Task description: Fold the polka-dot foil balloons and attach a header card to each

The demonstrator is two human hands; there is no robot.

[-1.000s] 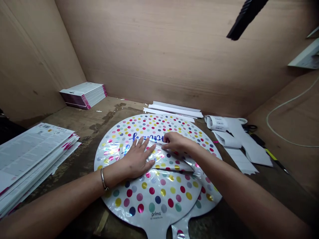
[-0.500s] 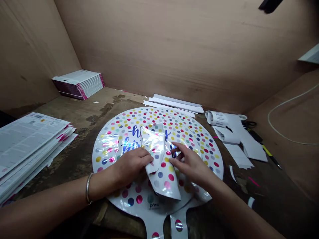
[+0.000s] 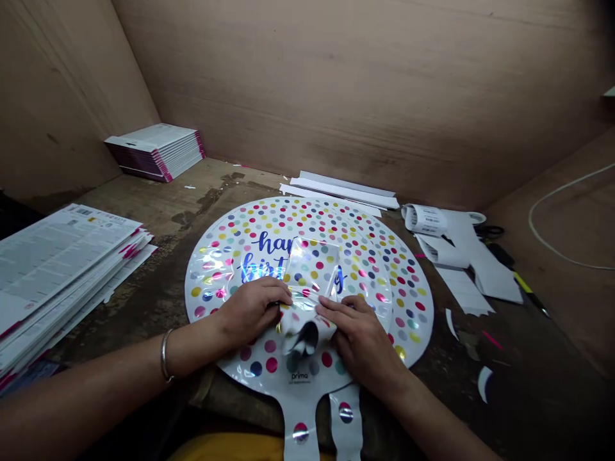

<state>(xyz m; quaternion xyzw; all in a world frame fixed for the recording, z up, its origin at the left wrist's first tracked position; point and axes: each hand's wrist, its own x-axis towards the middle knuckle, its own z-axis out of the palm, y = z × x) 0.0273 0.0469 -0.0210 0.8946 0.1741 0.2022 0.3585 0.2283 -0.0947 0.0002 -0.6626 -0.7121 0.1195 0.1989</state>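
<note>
A folded foil balloon (image 3: 312,272), white with coloured dots, lies on top of flat round foil balloons (image 3: 211,256) with blue "happy birthday" lettering. My left hand (image 3: 252,310) grips the folded balloon's left edge, fingers curled and thumb against it. On the other side my right hand (image 3: 360,336) closes on its right edge, fingertips pressing the top layer. Between the hands the near end is rolled under in loose, crumpled folds. Two dotted tails of the flat balloons hang toward me past the table edge. A bangle circles my left wrist.
At left lies a pile of printed cards (image 3: 67,256); another neat stack (image 3: 158,150) stands in the back corner. White paper strips (image 3: 343,189) lie by the back wall. To the right are a label roll (image 3: 425,221), scissors (image 3: 492,232) and a yellow-black cutter (image 3: 531,294).
The folded balloon's loose near flap, hanging toward me before, is now rolled up into a shorter bundle. My right hand has moved down and closed on its right side.
</note>
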